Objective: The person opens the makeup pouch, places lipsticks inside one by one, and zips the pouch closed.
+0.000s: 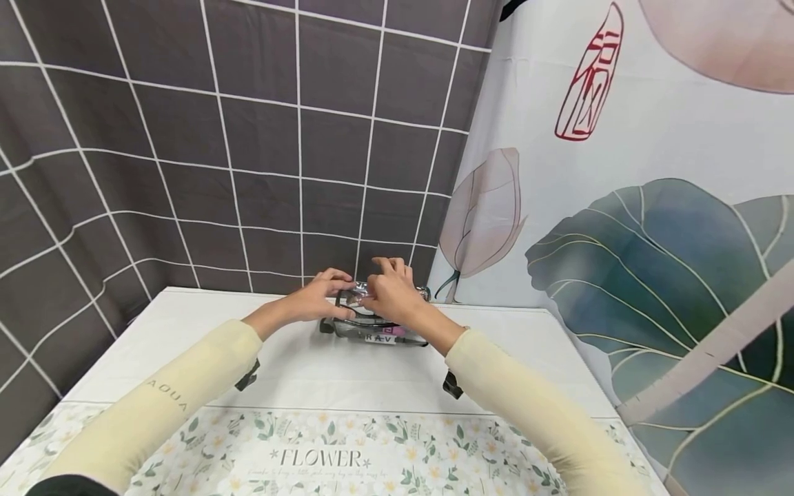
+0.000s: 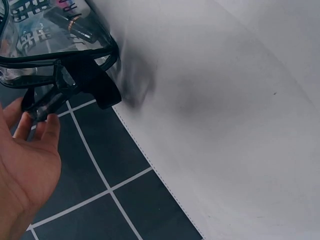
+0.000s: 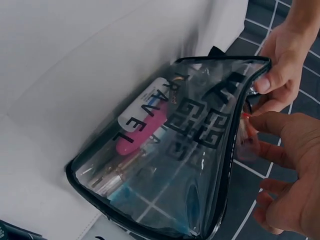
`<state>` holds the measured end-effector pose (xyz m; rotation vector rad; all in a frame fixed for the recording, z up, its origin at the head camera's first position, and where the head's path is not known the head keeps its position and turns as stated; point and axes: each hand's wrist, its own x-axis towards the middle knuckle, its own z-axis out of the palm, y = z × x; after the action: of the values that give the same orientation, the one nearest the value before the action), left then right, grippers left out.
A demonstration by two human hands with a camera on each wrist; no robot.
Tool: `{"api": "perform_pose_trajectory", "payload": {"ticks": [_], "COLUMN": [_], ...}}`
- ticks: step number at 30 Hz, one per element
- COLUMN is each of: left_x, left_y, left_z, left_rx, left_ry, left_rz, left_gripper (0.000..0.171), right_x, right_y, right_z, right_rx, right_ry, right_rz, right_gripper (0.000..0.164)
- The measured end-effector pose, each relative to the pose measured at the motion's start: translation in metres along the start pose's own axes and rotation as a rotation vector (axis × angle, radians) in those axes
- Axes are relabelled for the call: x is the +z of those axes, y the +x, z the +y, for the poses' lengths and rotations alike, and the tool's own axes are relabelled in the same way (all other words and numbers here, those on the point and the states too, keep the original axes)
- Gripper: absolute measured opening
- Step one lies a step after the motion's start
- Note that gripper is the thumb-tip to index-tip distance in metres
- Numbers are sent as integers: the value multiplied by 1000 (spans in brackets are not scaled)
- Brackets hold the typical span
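A clear plastic toiletry bag point(image 1: 366, 332) with black trim and "TRAVEL" lettering stands at the far edge of the white tabletop. My left hand point(image 1: 316, 300) grips its rim at the opening, thumb on the black edge in the right wrist view. Beside it, my right hand point(image 3: 295, 165) pinches a small clear item with a red-orange part point(image 3: 246, 140) at the bag's mouth; its exact kind is unclear. Through the plastic show a white bottle point(image 3: 142, 106), a bright pink object point(image 3: 150, 129) and a dark tube with a gold band point(image 2: 75, 25).
A black strap tab point(image 2: 95, 82) sticks out from the bag's end. The white table point(image 1: 298, 379) has a floral "FLOWER" mat point(image 1: 322, 448) along its front. Behind hangs a dark grid-patterned cloth point(image 1: 260, 138); a leaf-print cloth point(image 1: 620, 275) hangs at right.
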<state>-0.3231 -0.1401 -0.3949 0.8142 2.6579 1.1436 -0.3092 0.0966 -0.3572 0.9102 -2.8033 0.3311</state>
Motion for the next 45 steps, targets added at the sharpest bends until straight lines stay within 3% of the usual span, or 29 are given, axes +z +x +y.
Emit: {"api": "perform_pose_trajectory", "payload": {"ticks": [9,17,23,27,34,37,45], "left_x": [-1,1,1,2,3,4,3], "left_y": [2,2,2,3,-1,-3,-1], "left_z": [-3,-5,-7,-7,-9,-8,-2], "left_rx": [2,14,21,23,21,13,23], "left_ry": [9,-12,-3,-13,-16,-25,-23], "left_rz": [2,23,26,24,27,24,16], "left_gripper": [81,81,82,82,80,80,81], "right_x": [-3,-17,-29,-30,-15,-8,-4], "right_y": [-7,-25,-43,-63,-100,-111,-121], "right_z": [10,45,79,101,121,124,131], "right_rx": [29,79,211,325,460,483,524], "right_ry": [53,99,75,46,-5,-14,-34], "right_rz": [60,152,204,129,-163,-239,-239], "right_gripper": [28,35,34,33,34,35,28]}}
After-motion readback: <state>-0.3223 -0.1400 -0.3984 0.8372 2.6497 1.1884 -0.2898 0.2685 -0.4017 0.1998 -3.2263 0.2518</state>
